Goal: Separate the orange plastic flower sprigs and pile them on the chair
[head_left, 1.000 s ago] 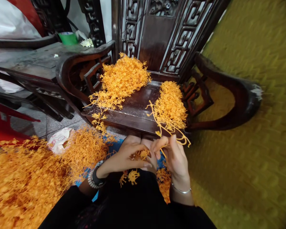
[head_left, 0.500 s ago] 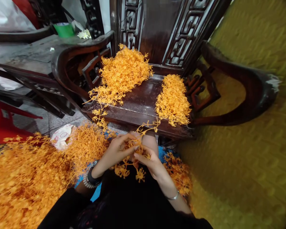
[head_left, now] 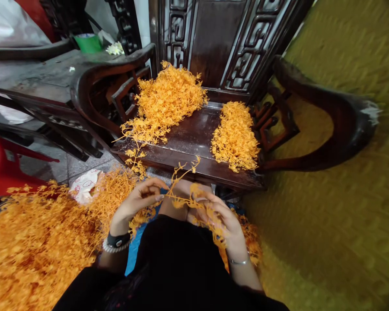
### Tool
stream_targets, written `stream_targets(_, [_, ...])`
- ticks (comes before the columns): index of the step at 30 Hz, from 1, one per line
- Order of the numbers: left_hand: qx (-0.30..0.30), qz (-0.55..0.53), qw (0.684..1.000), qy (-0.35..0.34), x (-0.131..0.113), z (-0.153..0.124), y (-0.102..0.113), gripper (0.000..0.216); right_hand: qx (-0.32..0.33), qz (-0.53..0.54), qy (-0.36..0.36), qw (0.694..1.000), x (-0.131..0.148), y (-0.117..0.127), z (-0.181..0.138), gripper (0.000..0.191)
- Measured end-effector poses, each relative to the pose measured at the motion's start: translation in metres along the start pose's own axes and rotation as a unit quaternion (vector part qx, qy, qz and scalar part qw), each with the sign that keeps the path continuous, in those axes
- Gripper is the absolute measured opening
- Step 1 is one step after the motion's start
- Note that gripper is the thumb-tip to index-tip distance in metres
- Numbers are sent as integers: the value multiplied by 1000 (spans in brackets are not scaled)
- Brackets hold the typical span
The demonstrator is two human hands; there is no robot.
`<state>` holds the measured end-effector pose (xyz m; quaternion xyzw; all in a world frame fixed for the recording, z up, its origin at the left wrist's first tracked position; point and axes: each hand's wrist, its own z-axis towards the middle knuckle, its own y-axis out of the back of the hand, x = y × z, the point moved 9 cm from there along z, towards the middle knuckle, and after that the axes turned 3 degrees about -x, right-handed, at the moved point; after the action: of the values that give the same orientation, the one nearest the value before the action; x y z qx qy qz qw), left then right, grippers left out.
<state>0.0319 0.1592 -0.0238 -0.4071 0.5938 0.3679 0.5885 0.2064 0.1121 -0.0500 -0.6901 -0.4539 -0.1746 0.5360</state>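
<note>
Over my lap, a thin branching orange sprig [head_left: 180,199] with small flower-like clusters stretches between both hands. My left hand [head_left: 141,196] pinches its stem between thumb and fingertips. More orange sprigs show beneath that wrist. My right hand [head_left: 222,214] is closed round the other part of the sprig, and its clusters hang over the fingers, partly blurred. Ahead, on the dark wooden chair [head_left: 188,136], lie a large pile of orange sprigs [head_left: 170,97] at the left and a smaller, neater bundle of orange sprigs [head_left: 236,136] at the right.
A big heap of orange sprigs [head_left: 35,242] covers the floor at left, beside a red plastic stool [head_left: 6,166] and a crumpled white bag [head_left: 85,185]. Blue sheeting [head_left: 134,252] lies below. A wooden side table [head_left: 45,80] bears a green tape roll [head_left: 88,44]. A yellowish textured surface [head_left: 337,224] fills the right.
My hands have moved apart, the left one leftward and the right one rightward. The sprig that was bunched between them is now stretched out across the gap.
</note>
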Motion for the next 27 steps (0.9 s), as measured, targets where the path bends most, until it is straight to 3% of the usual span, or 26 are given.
stream_targets(4, [14, 91, 994, -51, 3, -3, -18, 33, 29, 29, -19, 999, -11, -3, 5, 27])
stream_targets(8, [-39, 269, 947, -173, -14, -7, -34, 54, 40, 53, -21, 998, -15, -7, 7, 24])
stream_targets(12, [-6, 356, 897, -260, -25, -7, -58, 34, 62, 48, -26, 997, -18, -11, 6, 25])
stream_targets(15, [41, 340, 907, -244, -18, -2, -70, 20, 42, 47, -8, 998, -13, -7, 6, 32])
stream_targets(22, [34, 270, 941, -200, -11, -2, -76, 16, -31, -16, 26, 999, 4, 13, -1, 43])
stream_targets(27, [-43, 169, 978, -112, -2, -1, -62, 20, -87, -41, 97, 991, 5, 34, 4, 39])
